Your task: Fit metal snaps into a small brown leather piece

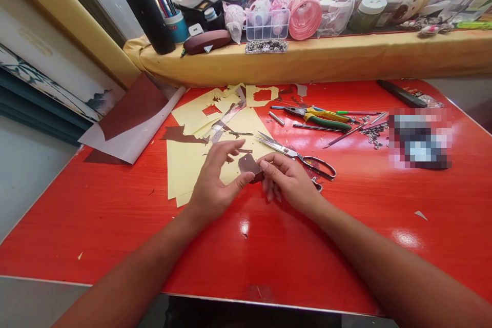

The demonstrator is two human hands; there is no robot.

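Note:
A small dark brown piece of leather-like sheet (pixel 248 164), seemingly folded, is held over the red table (pixel 126 225). My right hand (pixel 286 177) pinches its right edge between thumb and fingers. On its other side, my left hand (pixel 217 174) is spread, the thumb tip at the lower edge of the piece and the fingers raised apart from it. Tiny holes show in the piece; its underside is hidden. Just beyond my right hand lie scissors (pixel 284 148) with dark handles, their blades pointing to the upper left. Pale yellow paper sheets (pixel 180 169) lie under and beyond my left hand.
Brown offcuts (pixel 184 134) are scattered on the paper. Pliers (pixel 321 118) with green and yellow grips, pens and small metal fasteners (pixel 372 137) lie at the right. A brown sheet (pixel 132 105) leans at the left. The cloth-covered ledge (pixel 346 56) holds jars and boxes.

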